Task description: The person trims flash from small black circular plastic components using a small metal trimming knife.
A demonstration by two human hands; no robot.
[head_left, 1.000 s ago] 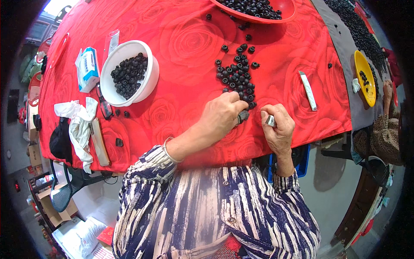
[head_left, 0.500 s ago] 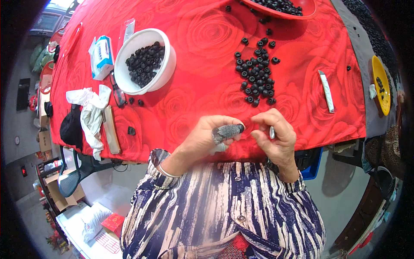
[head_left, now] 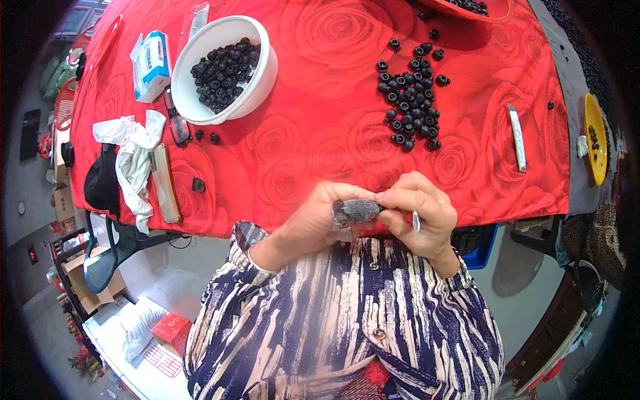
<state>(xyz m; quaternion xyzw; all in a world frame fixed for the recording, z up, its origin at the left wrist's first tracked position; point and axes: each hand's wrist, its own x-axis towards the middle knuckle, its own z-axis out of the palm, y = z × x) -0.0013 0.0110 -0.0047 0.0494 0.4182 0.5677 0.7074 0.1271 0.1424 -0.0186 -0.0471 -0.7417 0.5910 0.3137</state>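
Note:
Close to the table's near edge, my left hand (head_left: 319, 212) is closed, with a dark grey finger-shaped cover (head_left: 355, 211) showing at its thumb side. At the tip of that cover is a small black round piece (head_left: 381, 207), mostly hidden between my two hands. My right hand (head_left: 421, 210) is closed and meets the left there, its fingertips touching at the piece. From its curled fingers pokes the silvery end of a slim tool (head_left: 417, 221); the rest of it is hidden. Beyond my hands lies a loose pile of black round pieces (head_left: 413, 100).
A white bowl (head_left: 263, 83) of black pieces stands at the left, near a tissue pack (head_left: 155, 67), glasses (head_left: 179, 127) and white cloth (head_left: 137, 160). A red basin (head_left: 490, 15) is at the far edge. A white strip-shaped object (head_left: 517, 140) and a yellow dish (head_left: 591, 113) lie right.
My right hand has moved left to meet the left hand, closing the gap between them. The black piece at the grey cover's tip is now mostly covered. The whole view has shifted slightly.

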